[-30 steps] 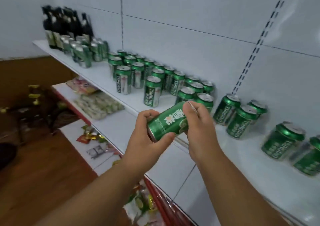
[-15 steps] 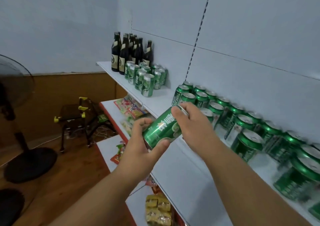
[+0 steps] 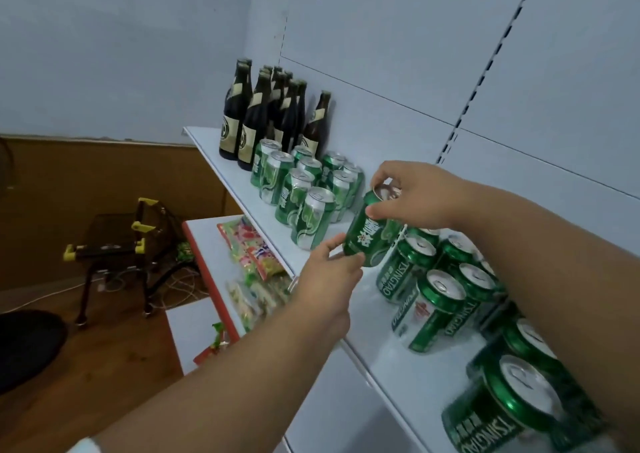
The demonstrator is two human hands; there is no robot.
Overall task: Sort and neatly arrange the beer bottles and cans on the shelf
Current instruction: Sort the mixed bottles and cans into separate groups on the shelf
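Both hands grasp one green beer can above the white shelf: right hand pinching its top rim, left hand gripping its base, between the pale-green cans and Tsingtao cans; dark bottles stand behind.

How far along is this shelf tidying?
Done: the dark bottles stand grouped at the shelf's far end, with pale green cans in rows beside them. In hand: both the left hand and right hand hold one green can. Left: the Tsingtao cans nearby stand loosely clustered.
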